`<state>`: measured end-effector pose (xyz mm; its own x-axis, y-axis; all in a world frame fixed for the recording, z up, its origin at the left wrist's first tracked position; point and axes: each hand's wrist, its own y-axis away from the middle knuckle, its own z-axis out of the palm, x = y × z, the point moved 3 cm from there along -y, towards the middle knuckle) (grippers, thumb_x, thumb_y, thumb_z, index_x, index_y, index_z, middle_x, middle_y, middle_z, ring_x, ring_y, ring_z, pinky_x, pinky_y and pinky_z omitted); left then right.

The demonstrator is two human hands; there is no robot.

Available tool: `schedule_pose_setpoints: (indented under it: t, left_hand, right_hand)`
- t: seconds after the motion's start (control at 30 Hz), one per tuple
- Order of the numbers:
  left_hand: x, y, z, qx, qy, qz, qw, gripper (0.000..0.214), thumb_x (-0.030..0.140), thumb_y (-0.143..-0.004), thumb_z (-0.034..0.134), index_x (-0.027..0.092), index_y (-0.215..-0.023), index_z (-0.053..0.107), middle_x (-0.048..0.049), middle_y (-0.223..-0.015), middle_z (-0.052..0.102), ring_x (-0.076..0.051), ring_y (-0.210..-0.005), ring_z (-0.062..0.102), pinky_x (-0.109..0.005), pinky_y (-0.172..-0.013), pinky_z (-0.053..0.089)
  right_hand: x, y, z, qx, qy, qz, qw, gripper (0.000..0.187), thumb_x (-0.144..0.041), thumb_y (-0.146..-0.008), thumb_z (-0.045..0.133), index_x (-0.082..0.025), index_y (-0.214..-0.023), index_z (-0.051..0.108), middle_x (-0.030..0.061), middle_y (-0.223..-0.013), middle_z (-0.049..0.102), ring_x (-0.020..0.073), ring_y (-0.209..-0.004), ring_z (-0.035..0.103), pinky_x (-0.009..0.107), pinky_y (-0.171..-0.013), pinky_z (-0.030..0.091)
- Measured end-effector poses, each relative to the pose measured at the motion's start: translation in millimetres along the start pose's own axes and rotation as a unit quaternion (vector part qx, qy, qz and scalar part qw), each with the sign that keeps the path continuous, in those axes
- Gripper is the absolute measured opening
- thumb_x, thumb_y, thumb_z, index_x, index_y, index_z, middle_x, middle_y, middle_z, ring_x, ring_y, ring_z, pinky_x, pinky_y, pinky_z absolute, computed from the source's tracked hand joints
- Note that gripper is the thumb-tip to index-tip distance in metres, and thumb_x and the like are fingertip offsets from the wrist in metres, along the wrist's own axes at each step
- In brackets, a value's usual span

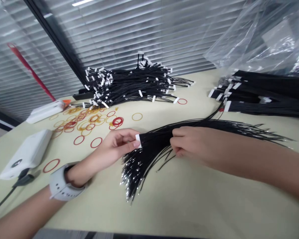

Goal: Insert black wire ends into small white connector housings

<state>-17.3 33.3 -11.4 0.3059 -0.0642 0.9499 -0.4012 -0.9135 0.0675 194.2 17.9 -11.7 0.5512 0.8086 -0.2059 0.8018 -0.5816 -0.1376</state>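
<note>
A fanned bundle of thin black wires (156,139) with shiny metal tips lies across the middle of the table. At its left end, my left hand (121,141) pinches a white connector (139,140) between thumb and fingers; black wires run from it to the right. My right hand (189,141) is closed around the wires near the middle of the bundle, its fingertips curled under and partly hidden. More wire ends spread out to the right behind my right forearm.
Piled wire harnesses (132,83) with white connectors stand at the back. More black harnesses (264,94) lie at right, below a clear plastic bag (264,36). Rubber bands (89,121) are scattered at left, near a white power bank (27,154) with a plugged-in cable.
</note>
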Motion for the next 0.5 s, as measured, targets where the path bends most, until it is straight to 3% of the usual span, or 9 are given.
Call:
schedule_pose_setpoints:
  t: [0.13, 0.23, 0.5]
  left_hand:
    - [-1, 2, -0.7, 0.002, -0.009, -0.001, 1.000, 0.003, 0.017, -0.076, 0.062, 0.017, -0.078, 0.063, 0.0030, -0.070, 0.061, -0.006, -0.065, 0.054, -0.014, -0.060, 0.041]
    - [-2, 2, -1.4, 0.000, -0.009, 0.000, 1.000, 0.005, 0.018, -0.075, 0.062, 0.017, -0.080, 0.063, 0.0027, -0.071, 0.062, -0.007, -0.066, 0.054, -0.015, -0.061, 0.042]
    - [-1, 0, -1.9, 0.007, 0.020, -0.011, 1.000, 0.005, 0.018, -0.074, 0.063, 0.015, -0.078, 0.062, 0.0007, -0.071, 0.061, -0.009, -0.066, 0.055, -0.019, -0.063, 0.043]
  right_hand:
    - [0, -5, -3, -0.029, -0.033, 0.012, 0.999, 0.019, -0.021, -0.087, 0.037, -0.018, -0.075, 0.051, 0.0033, -0.080, 0.053, 0.0145, -0.071, 0.048, 0.029, -0.064, 0.037]
    - [-7, -8, 1, -0.039, 0.005, -0.022, 0.999, 0.023, -0.012, -0.086, 0.033, -0.017, -0.071, 0.049, 0.0042, -0.078, 0.050, 0.0147, -0.071, 0.045, 0.028, -0.063, 0.036]
    - [-26, -13, 23, 0.061, 0.174, -0.039, 0.982, 0.018, -0.003, -0.077, 0.037, -0.014, -0.082, 0.051, 0.0082, -0.083, 0.049, 0.0200, -0.076, 0.044, 0.034, -0.067, 0.037]
